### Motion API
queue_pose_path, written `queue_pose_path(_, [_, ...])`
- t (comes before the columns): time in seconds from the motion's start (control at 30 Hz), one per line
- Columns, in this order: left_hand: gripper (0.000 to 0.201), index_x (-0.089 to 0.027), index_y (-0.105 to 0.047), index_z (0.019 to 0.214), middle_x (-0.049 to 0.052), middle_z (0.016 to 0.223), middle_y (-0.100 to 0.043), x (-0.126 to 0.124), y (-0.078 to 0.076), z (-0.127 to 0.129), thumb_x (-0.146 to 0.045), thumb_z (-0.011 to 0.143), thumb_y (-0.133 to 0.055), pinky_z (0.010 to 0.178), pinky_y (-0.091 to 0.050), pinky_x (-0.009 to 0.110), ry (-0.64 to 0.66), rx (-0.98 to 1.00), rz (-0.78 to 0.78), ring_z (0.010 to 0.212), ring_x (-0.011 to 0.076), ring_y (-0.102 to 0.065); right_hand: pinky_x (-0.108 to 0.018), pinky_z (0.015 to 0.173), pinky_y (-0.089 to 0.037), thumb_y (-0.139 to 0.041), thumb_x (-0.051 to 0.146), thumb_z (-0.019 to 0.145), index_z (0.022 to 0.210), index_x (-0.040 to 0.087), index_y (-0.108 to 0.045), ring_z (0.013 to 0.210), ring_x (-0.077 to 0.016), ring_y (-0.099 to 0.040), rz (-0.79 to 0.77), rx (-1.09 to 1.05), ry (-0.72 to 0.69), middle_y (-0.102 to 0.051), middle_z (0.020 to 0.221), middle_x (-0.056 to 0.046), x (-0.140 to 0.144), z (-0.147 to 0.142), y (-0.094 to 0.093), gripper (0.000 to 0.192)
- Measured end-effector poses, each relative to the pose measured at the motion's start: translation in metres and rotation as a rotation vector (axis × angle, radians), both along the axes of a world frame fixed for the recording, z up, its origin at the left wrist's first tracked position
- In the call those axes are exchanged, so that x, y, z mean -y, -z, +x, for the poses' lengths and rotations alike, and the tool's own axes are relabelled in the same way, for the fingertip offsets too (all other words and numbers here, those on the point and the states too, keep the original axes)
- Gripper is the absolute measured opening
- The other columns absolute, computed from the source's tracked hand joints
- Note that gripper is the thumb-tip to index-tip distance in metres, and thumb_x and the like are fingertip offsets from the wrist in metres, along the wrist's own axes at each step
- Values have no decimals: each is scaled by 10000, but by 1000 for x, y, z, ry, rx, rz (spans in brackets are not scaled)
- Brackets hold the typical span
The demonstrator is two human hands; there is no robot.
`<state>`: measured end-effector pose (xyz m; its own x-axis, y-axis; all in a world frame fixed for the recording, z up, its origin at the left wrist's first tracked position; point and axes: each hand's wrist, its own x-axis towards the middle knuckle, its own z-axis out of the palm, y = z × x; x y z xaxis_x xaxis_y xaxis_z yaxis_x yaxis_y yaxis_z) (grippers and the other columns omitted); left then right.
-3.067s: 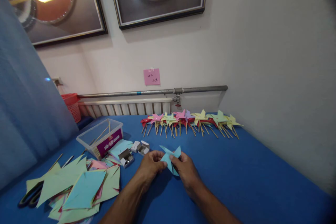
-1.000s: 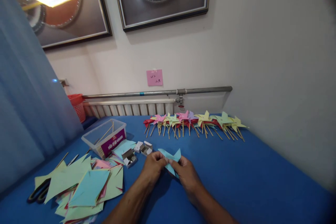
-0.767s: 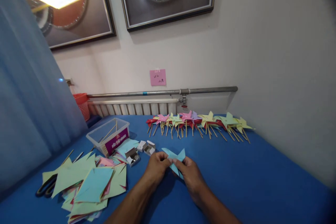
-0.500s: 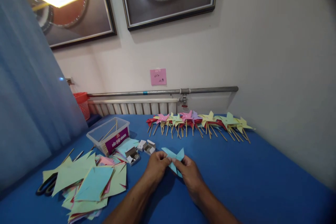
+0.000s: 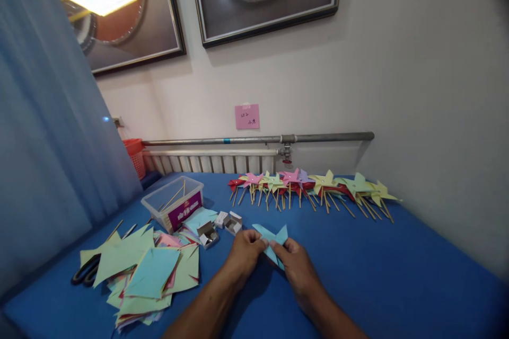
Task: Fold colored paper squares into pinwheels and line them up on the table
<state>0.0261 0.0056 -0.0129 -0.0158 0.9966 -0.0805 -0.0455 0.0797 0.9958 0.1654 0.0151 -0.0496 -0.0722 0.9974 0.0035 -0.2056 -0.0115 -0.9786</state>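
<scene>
Head view: both hands meet low in the middle over the blue tabletop. The left hand and the right hand each pinch the light blue paper pinwheel piece with closed fingertips at its centre, where the folded points come together; its free tips stick up and away from the fingers, just above the table.

The piece looks very light and thin. It should bend and crease easily, and the folded points will likely spring open if the centre is let go. The safest hold is that central overlap, thumb against forefinger, with light pressure; the outer tips would crumple.

To the left lies a loose heap of cut coloured paper squares with black scissors at its edge. Behind it stands a clear plastic box of wooden sticks, and near the hands are 3 small open cardboard boxes. A row of finished pinwheels on sticks lies along the far edge by the radiator pipe.
</scene>
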Motion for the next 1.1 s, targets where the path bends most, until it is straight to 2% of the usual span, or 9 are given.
queue_pose_path(0.13, [178, -194, -658, 695, -43, 574, -566, -3, -16, -25, -325, 774, -749, 576, -330, 255, -62, -228, 73, 546, 125, -457, -302, 595, -477, -850, 499, 693, 753, 220, -731, 581, -182, -596, -66, -38, 54, -711, 648, -2, 2, 4, -9, 309])
queue_pose_path(0.23, [162, -180, -716, 780, 10, 735, -699, -3, -37, -62, -251, 896, -627, 691, -400, 257, -257, -589, 245, 723, 164, -608, -305, 619, -503, -840, 487, 696, 766, 219, -739, 605, -198, -625, -87, -56, 77, -681, 608, 10, 7, 7, -18, 295])
queue_pose_path(0.3, [194, -179, -750, 830, 52, 850, -764, -2, -48, -86, -225, 935, -594, 732, -406, 271, -353, -904, 232, 831, 194, -662, -308, 638, -521, -844, 482, 677, 757, 222, -735, 620, -202, -636, -95, -71, 84, -678, 612, 11, 9, 7, -22, 294])
queue_pose_path(0.4, [259, -186, -790, 872, 114, 956, -813, 3, -56, -106, -196, 963, -547, 758, -436, 301, -262, -1281, 58, 926, 246, -725, -318, 661, -542, -851, 483, 657, 760, 223, -738, 636, -199, -642, -105, -78, 81, -713, 674, -3, 8, 7, -21, 302])
queue_pose_path(0.5, [303, -187, -822, 961, 180, 1077, -822, 6, -55, -110, -208, 977, -520, 789, -497, 341, -142, -1495, -78, 1003, 310, -767, -330, 653, -544, -873, 495, 626, 762, 227, -740, 646, -212, -652, -119, -84, 77, -718, 688, -9, 4, 7, -15, 329])
queue_pose_path(0.7, [341, -187, -824, 1141, 209, 1194, -811, 3, -50, -112, -154, 928, -560, 885, -578, 391, -115, -1602, -187, 1122, 359, -782, -346, 713, -575, -882, 494, 663, 779, 230, -746, 698, -230, -686, -90, -90, 43, -739, 725, -17, 2, 9, -8, 318])
queue_pose_path(0.87, [315, -188, -838, 1091, 209, 1199, -817, -1, -45, -116, -187, 922, -572, 899, -596, 416, -90, -1567, -187, 1141, 375, -782, -348, 714, -577, -879, 499, 672, 759, 238, -737, 708, -232, -691, -89, -81, 36, -746, 747, -24, 1, 10, -5, 310])
queue_pose_path(1.0, [341, -179, -832, 1103, 209, 1194, -818, -4, -40, -117, -162, 927, -541, 884, -592, 421, -76, -1572, -186, 1143, 383, -780, -325, 646, -545, -866, 490, 681, 745, 240, -736, 654, -221, -660, -87, -41, 29, -698, 659, -4, 0, 10, -6, 289])
queue_pose_path(1.1, [353, -174, -825, 1119, 209, 1203, -815, -4, -41, -117, -194, 956, -512, 877, -581, 407, -95, -1569, -178, 1146, 373, -776, -335, 701, -572, -864, 482, 682, 755, 242, -738, 696, -226, -678, -87, -54, 19, -725, 701, -11, 1, 9, -7, 280])
